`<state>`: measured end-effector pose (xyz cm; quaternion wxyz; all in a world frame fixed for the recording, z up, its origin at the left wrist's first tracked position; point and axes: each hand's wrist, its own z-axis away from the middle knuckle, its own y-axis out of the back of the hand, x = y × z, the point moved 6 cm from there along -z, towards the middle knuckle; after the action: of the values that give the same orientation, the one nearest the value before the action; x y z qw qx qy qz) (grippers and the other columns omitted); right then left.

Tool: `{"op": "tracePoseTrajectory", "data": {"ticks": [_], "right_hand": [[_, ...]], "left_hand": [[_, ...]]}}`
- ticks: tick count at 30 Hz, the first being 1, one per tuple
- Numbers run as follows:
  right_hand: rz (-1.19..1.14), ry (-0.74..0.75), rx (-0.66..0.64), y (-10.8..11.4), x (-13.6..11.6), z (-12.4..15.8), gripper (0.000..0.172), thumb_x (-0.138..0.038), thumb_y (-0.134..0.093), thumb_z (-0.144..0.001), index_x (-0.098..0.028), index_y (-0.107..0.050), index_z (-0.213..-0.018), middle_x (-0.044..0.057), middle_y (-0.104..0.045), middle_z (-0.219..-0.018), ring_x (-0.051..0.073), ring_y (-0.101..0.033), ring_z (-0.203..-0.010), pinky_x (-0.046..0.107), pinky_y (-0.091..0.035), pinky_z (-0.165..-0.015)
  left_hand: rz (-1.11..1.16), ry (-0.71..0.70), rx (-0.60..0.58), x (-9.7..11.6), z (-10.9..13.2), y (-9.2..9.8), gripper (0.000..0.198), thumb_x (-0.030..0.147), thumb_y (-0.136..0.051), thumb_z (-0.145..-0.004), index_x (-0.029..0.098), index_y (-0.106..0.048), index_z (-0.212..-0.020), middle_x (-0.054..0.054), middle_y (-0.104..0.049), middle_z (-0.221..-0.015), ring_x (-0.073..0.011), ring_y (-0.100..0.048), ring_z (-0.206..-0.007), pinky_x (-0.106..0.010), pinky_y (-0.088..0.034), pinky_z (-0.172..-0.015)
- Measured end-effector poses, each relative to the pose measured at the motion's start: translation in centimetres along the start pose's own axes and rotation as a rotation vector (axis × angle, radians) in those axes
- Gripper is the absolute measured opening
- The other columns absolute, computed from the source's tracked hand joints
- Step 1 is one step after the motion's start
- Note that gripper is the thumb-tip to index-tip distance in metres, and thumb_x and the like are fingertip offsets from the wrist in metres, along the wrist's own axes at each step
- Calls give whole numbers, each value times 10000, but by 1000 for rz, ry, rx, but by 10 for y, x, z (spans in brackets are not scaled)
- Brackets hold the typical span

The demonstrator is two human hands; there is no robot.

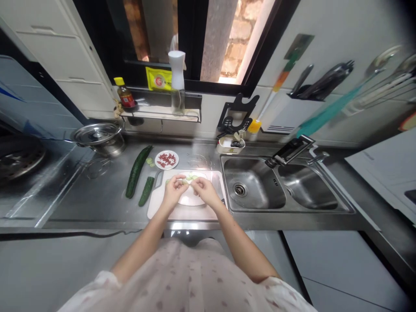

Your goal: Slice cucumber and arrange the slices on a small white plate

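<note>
My left hand [175, 189] and my right hand [205, 192] meet over a white plate [191, 200]. Fingers and thumbs pinch a thin, pale piece that looks like a cucumber slice [188, 182], held between both hands. More pale green cucumber slices [192, 177] lie at the far side of the plate, partly hidden by the fingers. Beneath the plate is a pale cutting board [159, 210]. To the left, a whole cucumber [138, 171] and a shorter cut cucumber [146, 191] lie on the steel counter.
A small white dish [167, 160] of chopped red pieces stands behind the board, with a few cucumber ends [150, 161] beside it. A lidded steel pot [100, 138] is at the back left. On the right is a double sink [253, 184] with a black faucet [290, 151].
</note>
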<state>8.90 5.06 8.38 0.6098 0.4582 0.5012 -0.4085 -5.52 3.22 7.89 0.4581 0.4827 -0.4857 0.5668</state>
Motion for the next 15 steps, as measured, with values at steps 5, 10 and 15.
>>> {"op": "tracePoseTrajectory", "data": {"ticks": [5,10,15], "right_hand": [[162,72,-31,17,2,-9,196,-353,-543,-811,-182,-573,-718,-29,-558,-618,116,-517,-606,236,-425,-604],[380,94,-47,34,7,-23,146,-267,-550,-802,-154,-631,-757,-5,-621,-698,114,-536,-660,218,-411,-636],[600,64,-56,47,15,-37,101,-215,-576,-794,-148,-646,-768,-3,-639,-706,107,-528,-642,202,-369,-615]], "left_hand": [[39,60,5,-15,-5,-8,362,301,-748,-621,168,-590,-917,42,-602,-644,-98,-566,-608,-196,-425,-594],[-15,77,44,-32,-18,-14,315,325,-769,-594,163,-602,-806,34,-607,-619,-108,-569,-591,-205,-434,-569],[-101,41,17,-47,-34,-21,220,297,-736,-615,161,-597,-719,8,-641,-682,-123,-602,-673,-230,-471,-668]]}}
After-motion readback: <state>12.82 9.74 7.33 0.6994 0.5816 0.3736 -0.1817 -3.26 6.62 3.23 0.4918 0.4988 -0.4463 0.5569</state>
